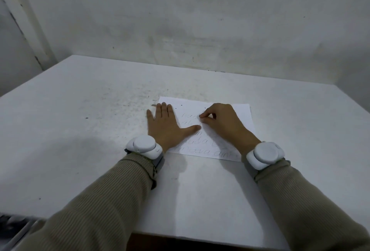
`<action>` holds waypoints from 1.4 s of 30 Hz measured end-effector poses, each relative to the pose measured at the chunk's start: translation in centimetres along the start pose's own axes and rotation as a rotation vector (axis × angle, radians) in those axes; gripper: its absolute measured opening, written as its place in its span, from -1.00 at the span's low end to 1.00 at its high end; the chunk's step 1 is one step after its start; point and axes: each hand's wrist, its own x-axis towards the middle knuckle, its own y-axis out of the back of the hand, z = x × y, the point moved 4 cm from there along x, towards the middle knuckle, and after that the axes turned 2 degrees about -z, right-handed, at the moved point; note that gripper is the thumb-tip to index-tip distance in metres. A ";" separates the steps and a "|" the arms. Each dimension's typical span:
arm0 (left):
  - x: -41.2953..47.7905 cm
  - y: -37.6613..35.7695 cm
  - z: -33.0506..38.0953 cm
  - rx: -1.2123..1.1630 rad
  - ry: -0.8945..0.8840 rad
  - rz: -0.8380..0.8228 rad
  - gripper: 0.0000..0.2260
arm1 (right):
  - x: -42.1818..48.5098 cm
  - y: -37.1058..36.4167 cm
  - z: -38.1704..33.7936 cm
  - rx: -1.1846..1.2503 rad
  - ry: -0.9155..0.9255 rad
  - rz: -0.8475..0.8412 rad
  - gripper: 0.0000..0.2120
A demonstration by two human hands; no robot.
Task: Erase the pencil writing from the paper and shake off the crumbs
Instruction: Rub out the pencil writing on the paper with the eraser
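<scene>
left hand (166,125) lies flat, fingers straight, pressing the paper (241,114) at its left edge; right hand (222,123) pinches its fingertips together on the paper, mid-bench (80,130).

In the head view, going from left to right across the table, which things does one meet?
left wrist device → left hand → right hand → right wrist device

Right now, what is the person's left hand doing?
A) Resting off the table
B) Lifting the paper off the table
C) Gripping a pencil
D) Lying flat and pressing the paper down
D: the left hand lies flat with straight fingers across the left edge of the paper, while the right hand pinches something small, likely the eraser, hidden by its fingertips, against the sheet.
</scene>
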 end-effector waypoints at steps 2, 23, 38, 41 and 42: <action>0.1 -0.1 -0.1 -0.004 0.000 -0.008 0.17 | -0.5 -0.2 -0.1 -0.001 0.024 -0.010 -0.88; 0.1 -0.1 0.0 -0.023 -0.049 0.007 0.09 | -0.6 0.1 0.5 0.014 0.013 -0.017 -0.90; -0.1 0.5 0.1 -0.032 -0.100 -0.046 0.03 | 0.0 1.1 1.9 -0.012 -0.042 0.048 -0.88; -0.1 0.5 0.1 -0.032 -0.096 -0.041 0.03 | 0.6 1.2 1.5 -0.051 -0.069 0.058 -0.87; -0.1 0.5 0.1 -0.028 -0.095 -0.047 0.03 | 0.5 0.9 1.0 -0.047 -0.052 0.039 -0.87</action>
